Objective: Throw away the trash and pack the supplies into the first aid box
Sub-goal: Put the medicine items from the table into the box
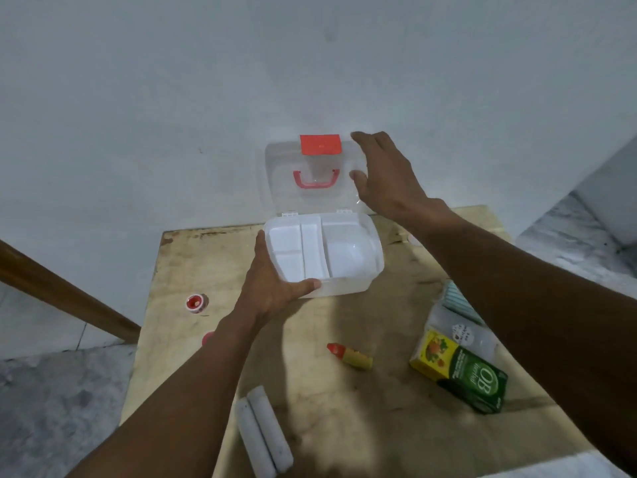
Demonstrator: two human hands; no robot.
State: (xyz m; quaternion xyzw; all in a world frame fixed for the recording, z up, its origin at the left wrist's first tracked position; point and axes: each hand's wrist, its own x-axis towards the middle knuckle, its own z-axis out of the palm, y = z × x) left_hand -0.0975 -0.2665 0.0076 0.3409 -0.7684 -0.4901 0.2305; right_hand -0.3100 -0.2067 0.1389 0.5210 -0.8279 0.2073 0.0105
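Observation:
The white first aid box [372,257] stands open at the table's far edge, with a divided white tray inside. Its clear lid [279,181], with a red latch and red handle, stands upright against the wall. My left hand [272,288] grips the box's front left corner. My right hand [382,174] holds the lid's right edge, thumb in front and fingers behind. On the table lie two grey bandage rolls [263,432], a small yellow bottle with a red cap [350,355], a green and yellow medicine carton [462,372] and a red tape roll [196,303].
The wooden table [344,391] is pushed against a pale wall. A clear packet with a round sticker [458,331] and a striped pack [458,301] lie at the right, partly under my right arm. A red item [208,338] peeks out beside my left forearm. A wooden rail [51,284] runs at left.

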